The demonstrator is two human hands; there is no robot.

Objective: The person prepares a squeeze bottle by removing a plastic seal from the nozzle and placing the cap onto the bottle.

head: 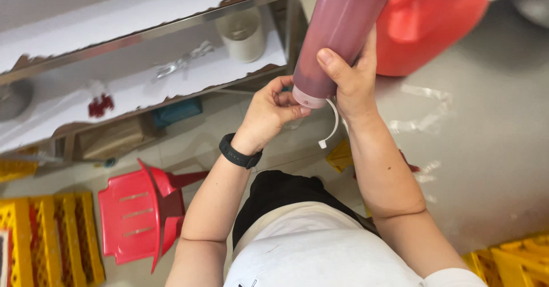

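Two hands are working on one thing here, and I am starting with what is closest to me: a white apron (320, 247) and black top (280, 192) filling the bottom of the view. Above them, my left hand (273, 108), with a black wristband (240, 152) below it, is curling its fingers shut around the white cap end (309, 98) of a squeeze bottle (337, 32), pinching there as if to steady or turn it. My right hand (353, 81) is wrapping closed around the bottle's lower body, thumb lying across the front, so the weight is being carried on that side. The bottle is being held in the air, tipped nozzle-down towards me, and is full of dark red sauce; tilting it this way is bringing the cap within reach of the other hand. A thin white tether strap (331, 124) is dangling loose from the cap.

Further down on the floor, a red plastic stool (143, 212) is lying on its side beside yellow crates (51, 235). Beyond the hands, a steel shelf (143, 87) is carrying a white tub (243, 35) and some clear wrapping. To the right, a grey steel table (486, 132) is bearing a red container (429, 24) just behind the bottle.
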